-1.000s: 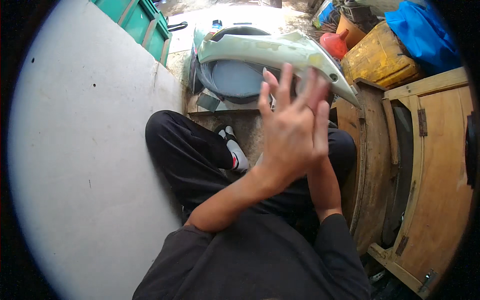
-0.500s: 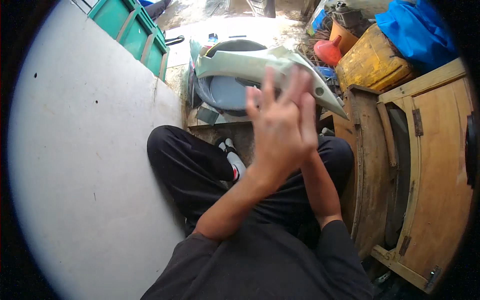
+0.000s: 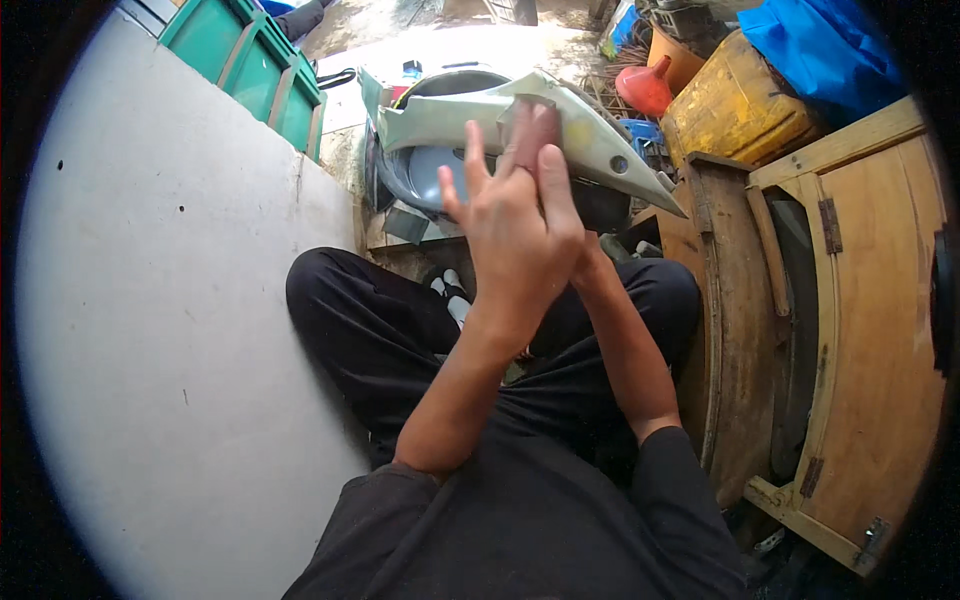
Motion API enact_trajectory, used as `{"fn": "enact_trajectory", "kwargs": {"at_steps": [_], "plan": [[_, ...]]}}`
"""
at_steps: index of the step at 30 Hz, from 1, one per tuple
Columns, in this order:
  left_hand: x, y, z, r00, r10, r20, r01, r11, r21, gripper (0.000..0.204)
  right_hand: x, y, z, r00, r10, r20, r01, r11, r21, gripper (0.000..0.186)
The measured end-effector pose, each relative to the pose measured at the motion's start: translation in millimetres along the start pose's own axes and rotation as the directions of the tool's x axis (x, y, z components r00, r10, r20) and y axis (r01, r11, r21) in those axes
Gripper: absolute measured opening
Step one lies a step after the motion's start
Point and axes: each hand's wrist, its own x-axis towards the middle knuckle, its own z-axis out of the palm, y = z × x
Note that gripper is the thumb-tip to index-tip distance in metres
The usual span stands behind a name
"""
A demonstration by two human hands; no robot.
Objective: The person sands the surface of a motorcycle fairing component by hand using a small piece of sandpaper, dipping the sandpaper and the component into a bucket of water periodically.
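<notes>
- Panel [image 3: 455,112], pale green: in front of the person, spanning over the black basin [image 3: 398,182] of cloudy water. Can't tell if it rests on the rim.
- Long axis runs left-right, dropping to the right. Blunt end left, tapered tip at lower right, round hole near the tip.
- Left hand [image 3: 515,215]: back up, fingers away from the body, at mid-panel. Index and middle together on the panel face, ring and little fanned left, thumb straight along the right. Grip not closed, fingers extended.
- Small greyish-brown piece [image 3: 538,101] under those fingertips; details unclear.
- Right hand [image 3: 588,250]: mostly behind the left, forearm angled up and inward. Can't tell its grip.
- Dark grey-green sheet [image 3: 405,225] at the near edge of the low counter [image 3: 340,142], just beside the basin.
- Red funnel [image 3: 643,88] and yellow jerrycan [image 3: 740,100] beyond the panel, right side.
- Wooden cabinet [image 3: 875,310] right, white wall panel [image 3: 180,300] left.
</notes>
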Motion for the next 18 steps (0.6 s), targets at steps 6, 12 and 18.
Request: {"fn": "enact_trajectory", "kwargs": {"at_steps": [6, 12, 18], "plan": [[6, -11, -6, 0.994, -0.112, 0.001, 0.111, 0.991, 0.078, 0.049, 6, -5, 1, 0.998, -0.051, 0.030, 0.053, 0.996, -0.070, 0.040], [16, -32, -9, 0.954, -0.281, -0.107, 0.284, 0.959, 0.018, 0.058, 17, -24, 2, 0.998, 0.061, 0.027, -0.062, 0.998, 0.010, 0.032], [31, -59, -15, 0.913, -0.407, 0.005, 0.405, 0.908, -0.110, 0.053, 9, -26, -10, 0.988, -0.017, 0.153, 0.041, 0.988, -0.151, 0.037]]}}
